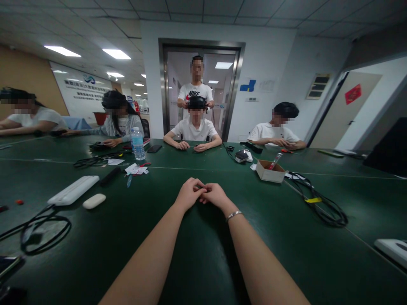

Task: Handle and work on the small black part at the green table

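The person's left hand [188, 192] and right hand [216, 195] meet at the fingertips over the middle of the green tabletop [203, 250], fingers bent and drawn in narrow. Whether something small is pinched between them cannot be told. A silver-coloured bracelet [234, 215] circles the right wrist, and both bare forearms reach in from the near edge.

Nearest on the left, beyond the left hand, lie white paper scraps [135, 169] with a red-handled item [145, 164] beside them. On the right, a bit farther off than the right hand, stands an uncovered box [269, 175] with a clear and red object [275, 162] leaning up out of it.

Farther out on the left are a white oval case [94, 201], a long white device [74, 190] and a looped black cable [46, 232]. An upright water bottle [137, 146] stands behind the paper scraps, with a dark phone [154, 148] lying just right of it. On the right, a coiled black cable [330, 209] bears a yellow tag [313, 200].

At the far side, a seated person [195, 127] wears black headgear [196, 102], which a standing person [194, 90] behind holds at both sides. Another seated person [270, 132] is on the far right, and two more sit on the left.
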A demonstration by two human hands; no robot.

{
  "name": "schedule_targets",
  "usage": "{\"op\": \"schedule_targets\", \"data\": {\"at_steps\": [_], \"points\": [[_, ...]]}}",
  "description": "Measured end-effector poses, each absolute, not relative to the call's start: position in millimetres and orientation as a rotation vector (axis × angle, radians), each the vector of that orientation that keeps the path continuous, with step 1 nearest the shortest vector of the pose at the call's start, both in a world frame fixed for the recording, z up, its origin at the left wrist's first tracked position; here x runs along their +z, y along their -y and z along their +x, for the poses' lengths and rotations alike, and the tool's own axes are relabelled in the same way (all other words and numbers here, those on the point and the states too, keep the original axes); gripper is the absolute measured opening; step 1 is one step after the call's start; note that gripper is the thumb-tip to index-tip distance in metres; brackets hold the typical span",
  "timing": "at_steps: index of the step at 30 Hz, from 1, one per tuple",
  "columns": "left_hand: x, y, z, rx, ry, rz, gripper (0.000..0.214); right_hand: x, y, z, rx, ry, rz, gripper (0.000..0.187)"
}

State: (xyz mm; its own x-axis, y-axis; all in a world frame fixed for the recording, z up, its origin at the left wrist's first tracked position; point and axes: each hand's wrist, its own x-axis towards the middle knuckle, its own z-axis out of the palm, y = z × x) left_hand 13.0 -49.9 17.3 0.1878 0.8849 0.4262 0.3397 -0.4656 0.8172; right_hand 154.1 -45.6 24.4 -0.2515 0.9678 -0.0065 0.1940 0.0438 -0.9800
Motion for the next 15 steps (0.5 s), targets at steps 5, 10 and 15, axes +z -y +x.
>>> {"op": "schedule_targets", "data": {"at_steps": [5, 10, 15], "points": [[26, 59, 18, 1.201, -1.183, 1.893, 0.019, 21, 54, 158, 1.429, 1.361, -1.032, 0.023], [56, 113, -14, 0.821, -1.2, 2.155, 0.051, 22, 77, 195, 1.383, 1.468, -1.027, 0.049], [73, 201, -141, 0.397, -1.843, 2.15, 0.053, 37, 144, 301, 1.196, 1.467, -1.291, 0.049]]}}
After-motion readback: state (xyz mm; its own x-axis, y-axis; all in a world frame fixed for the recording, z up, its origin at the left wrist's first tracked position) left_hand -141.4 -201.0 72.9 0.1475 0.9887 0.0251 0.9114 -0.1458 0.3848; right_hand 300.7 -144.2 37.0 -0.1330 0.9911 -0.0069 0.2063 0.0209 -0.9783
